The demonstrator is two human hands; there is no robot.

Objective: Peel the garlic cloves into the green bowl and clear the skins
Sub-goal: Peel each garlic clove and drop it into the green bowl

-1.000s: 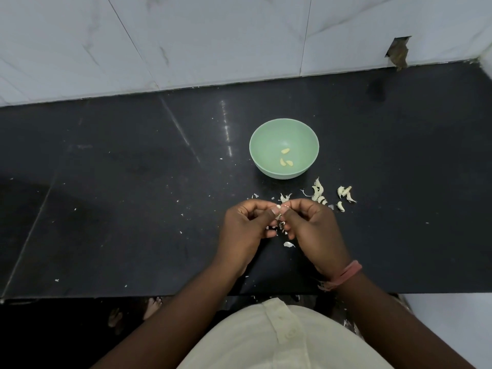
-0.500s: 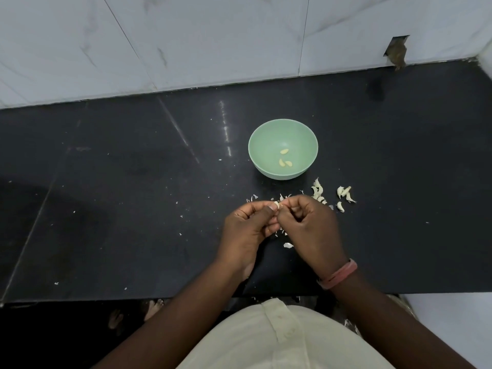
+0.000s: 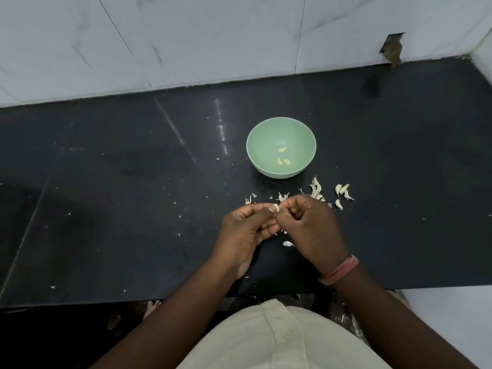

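Both hands had crept a little nearer the bowl over the last second, with the clove showing more plainly between the fingertips; nothing else on the desk had shifted. The clove (image 3: 277, 207) sat just short of the bowl (image 3: 281, 147), on the person's side of it, pinched at the tip of the left hand (image 3: 247, 230), whose thumb and fingers curled round it. The right hand (image 3: 310, 226) met it from the other side, fingers curled, its thumb and forefinger nipping at the clove's end, probably at a flap of skin, though that was too small to tell. I judged the peeling of this clove only partly done, so the drop into the bowl was not yet due.

Three peeled cloves (image 3: 282, 157) lay in the bowl's bottom. Right of the bowl's near edge a cluster of cloves and husks (image 3: 340, 191) waited on the desk (image 3: 133, 209), and skins (image 3: 288, 244) lay scattered beneath and around the hands, so the clearing was all to come. A pink band (image 3: 339, 270) circled the right wrist. White wall tiles (image 3: 213, 35) rose beyond the bowl.

No brand, label or writing could be read anywhere.
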